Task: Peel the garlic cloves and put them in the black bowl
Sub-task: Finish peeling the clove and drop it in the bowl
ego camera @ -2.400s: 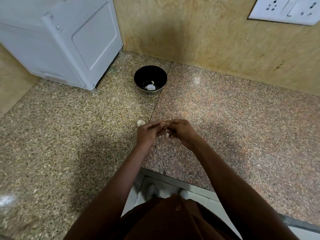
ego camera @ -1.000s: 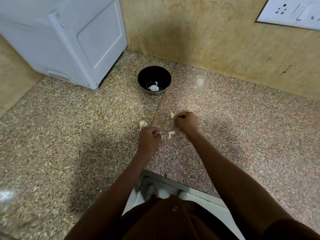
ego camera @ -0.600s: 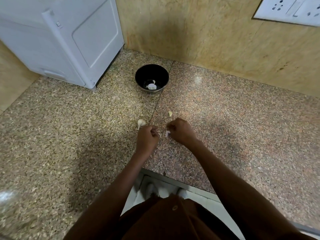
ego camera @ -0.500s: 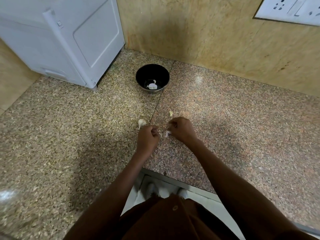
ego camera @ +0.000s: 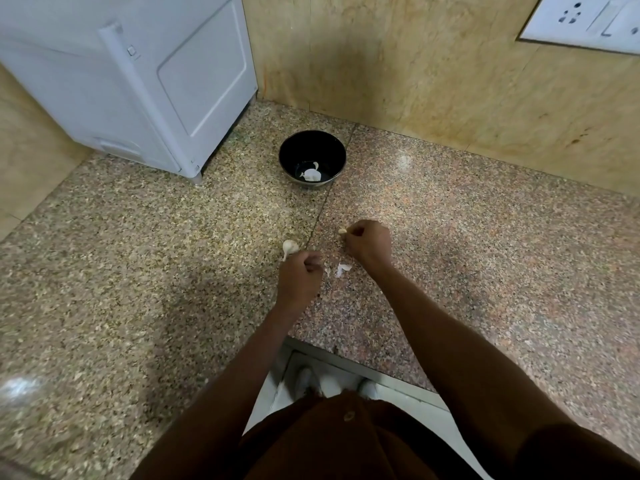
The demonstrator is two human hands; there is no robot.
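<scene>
I see my right hand (ego camera: 370, 242) pinching a garlic clove (ego camera: 342, 231) over the granite counter (ego camera: 485, 254); my left hand (ego camera: 298, 277) is curled (contents hidden); peel scraps (ego camera: 341, 269) lie between them; the black bowl (ego camera: 312, 157) sits well beyond.

Head-worn view, steeply down onto countertop (ego camera: 485, 258)
</scene>
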